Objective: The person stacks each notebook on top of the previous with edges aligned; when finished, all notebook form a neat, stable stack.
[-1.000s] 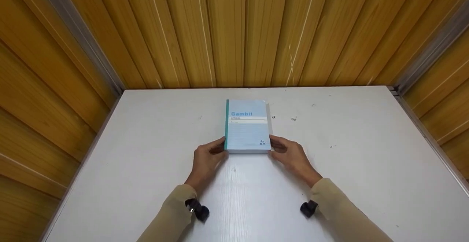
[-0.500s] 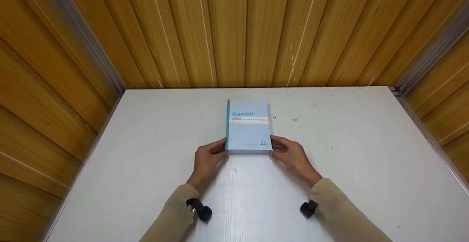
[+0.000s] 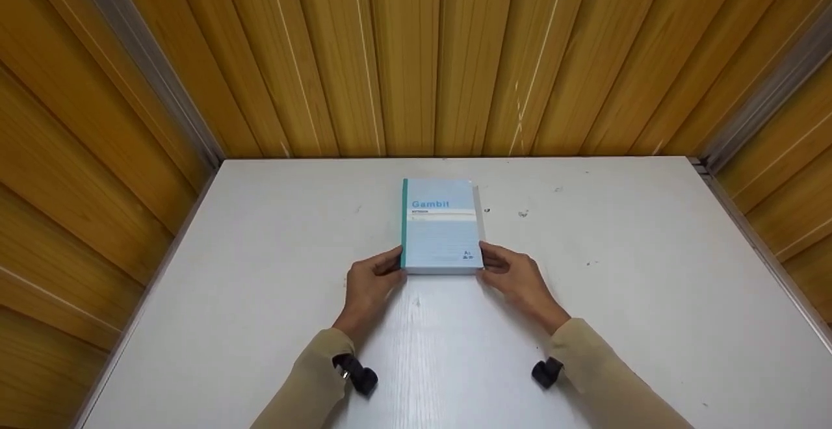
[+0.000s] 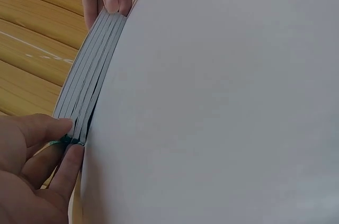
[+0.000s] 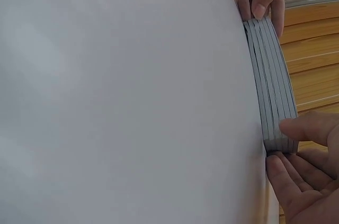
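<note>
A neat stack of several notebooks (image 3: 442,237) lies on the white table, the top one with a light blue "Gambit" cover and a green spine at its left. At the near left corner my left hand (image 3: 372,286) holds the stack, thumb on the near edge and fingers along the spine side. My right hand (image 3: 520,283) grips the near right corner in the same manner. Both wrist views show the layered page edges (image 4: 94,70) between the two hands; the thumb (image 5: 291,127) presses against these edges in the right wrist view.
The white table (image 3: 260,234) runs back to a wood-patterned panel wall (image 3: 409,58), with similar panels at left and right. Small dark marks (image 3: 523,214) dot its surface right of the stack. Black wrist devices (image 3: 547,372) sit at the sleeve cuffs.
Both hands keep the same hold on the notebook stack, which stays in place on the table. Only a slight shift of the head view shows.
</note>
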{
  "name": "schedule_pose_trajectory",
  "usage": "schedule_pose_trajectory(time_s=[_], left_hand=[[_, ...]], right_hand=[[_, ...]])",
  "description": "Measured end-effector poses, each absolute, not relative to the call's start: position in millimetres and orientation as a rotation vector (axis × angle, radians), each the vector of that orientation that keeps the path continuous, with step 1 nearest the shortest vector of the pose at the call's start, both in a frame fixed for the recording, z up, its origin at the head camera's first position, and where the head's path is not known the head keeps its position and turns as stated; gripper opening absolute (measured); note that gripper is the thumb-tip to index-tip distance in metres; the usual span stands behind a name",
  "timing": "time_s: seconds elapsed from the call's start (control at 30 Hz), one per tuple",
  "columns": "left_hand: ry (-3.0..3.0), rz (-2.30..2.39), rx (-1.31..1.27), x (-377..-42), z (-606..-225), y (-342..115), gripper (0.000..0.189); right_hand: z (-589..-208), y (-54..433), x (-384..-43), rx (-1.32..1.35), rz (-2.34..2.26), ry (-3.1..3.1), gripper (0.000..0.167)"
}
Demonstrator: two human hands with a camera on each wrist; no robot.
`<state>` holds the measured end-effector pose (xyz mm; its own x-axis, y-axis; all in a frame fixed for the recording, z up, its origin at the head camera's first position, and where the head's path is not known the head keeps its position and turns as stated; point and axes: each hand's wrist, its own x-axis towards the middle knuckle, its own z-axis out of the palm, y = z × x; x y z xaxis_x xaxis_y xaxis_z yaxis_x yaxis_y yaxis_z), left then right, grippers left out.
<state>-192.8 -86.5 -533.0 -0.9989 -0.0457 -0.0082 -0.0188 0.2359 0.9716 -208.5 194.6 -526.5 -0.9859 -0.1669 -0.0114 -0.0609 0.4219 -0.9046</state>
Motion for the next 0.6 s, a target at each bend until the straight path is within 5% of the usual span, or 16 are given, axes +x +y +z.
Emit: schedule_pose_trajectory(time_s=[0.6], left_hand=[[-2.456, -1.952, 0.068, -193.7, -529.7, -86.0, 0.047]], right_hand=[[-521.8, 197.8, -208.5, -0.216, -1.597, 2.569, 0.061]])
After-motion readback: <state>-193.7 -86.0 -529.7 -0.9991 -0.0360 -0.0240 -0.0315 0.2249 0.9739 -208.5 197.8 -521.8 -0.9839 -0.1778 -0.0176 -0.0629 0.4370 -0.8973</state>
